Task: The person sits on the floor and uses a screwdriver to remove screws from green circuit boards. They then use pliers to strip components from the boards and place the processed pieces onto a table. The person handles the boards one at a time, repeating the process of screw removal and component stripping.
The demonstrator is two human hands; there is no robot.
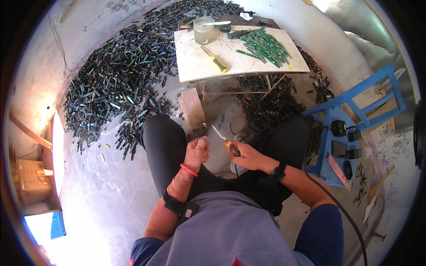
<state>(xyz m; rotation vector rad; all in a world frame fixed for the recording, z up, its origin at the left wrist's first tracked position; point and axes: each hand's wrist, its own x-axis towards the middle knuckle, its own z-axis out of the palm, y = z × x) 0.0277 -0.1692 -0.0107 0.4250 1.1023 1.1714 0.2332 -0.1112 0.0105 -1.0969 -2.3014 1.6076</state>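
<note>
My right hand [250, 156] grips a screwdriver [232, 148] by its orange and black handle. Its thin metal shaft points up and left, toward my other hand, and ends just short of it. My left hand [196, 150] is closed, with a small dark piece [204, 129] sticking up beyond the fingers; its kind is too small to make out. Both hands are held over my lap, between my knees. Just past the left hand, a reddish brick-like block [192, 107] stands on the floor.
A white-topped table [195, 62] ahead bears a jar of cloudy liquid [203, 32], a pile of green circuit-board strips [266, 46] and a yellow-and-black screwdriver [218, 64]. Dark strips [120, 80] heap on the floor at left. A blue chair [326, 133] with black adapters stands right.
</note>
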